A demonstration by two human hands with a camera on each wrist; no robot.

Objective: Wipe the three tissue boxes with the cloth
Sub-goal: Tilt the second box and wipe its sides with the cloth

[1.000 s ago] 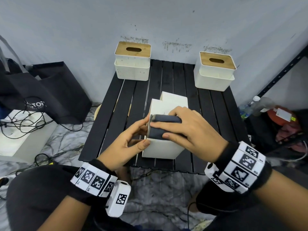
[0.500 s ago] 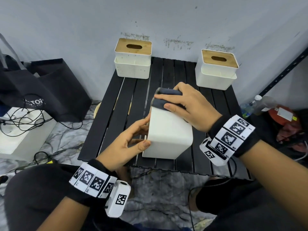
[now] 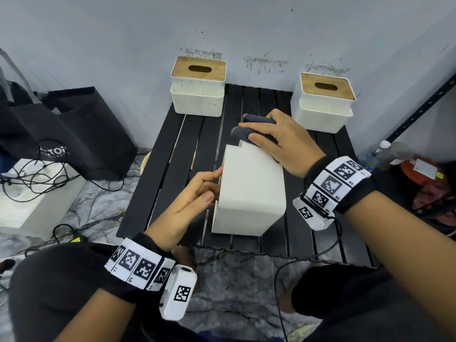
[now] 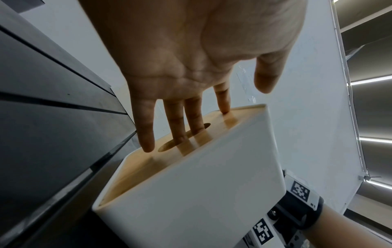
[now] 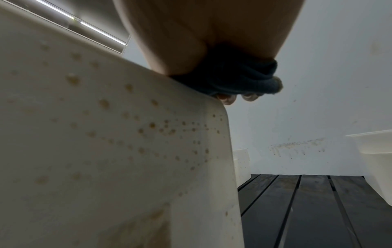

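My right hand (image 3: 278, 141) clamps the dark cloth (image 3: 249, 129) atop the tipped tissue box (image 3: 249, 191); my left hand's (image 3: 190, 206) straight fingers (image 4: 146, 130) press its wooden lid (image 4: 169, 161).

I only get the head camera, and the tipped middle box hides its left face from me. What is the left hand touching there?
Observer: The left hand lays straight fingers against the wooden lid of the tipped tissue box; it grips nothing.
Operator: Are any fingers near the opening?
Observer: Two fingertips sit at the lid's oval slot.
Operator: Does the side below the right hand look clean?
Observer: No. The right wrist view shows brownish spots across that side, below the cloth that the right hand presses on the box's upper edge.
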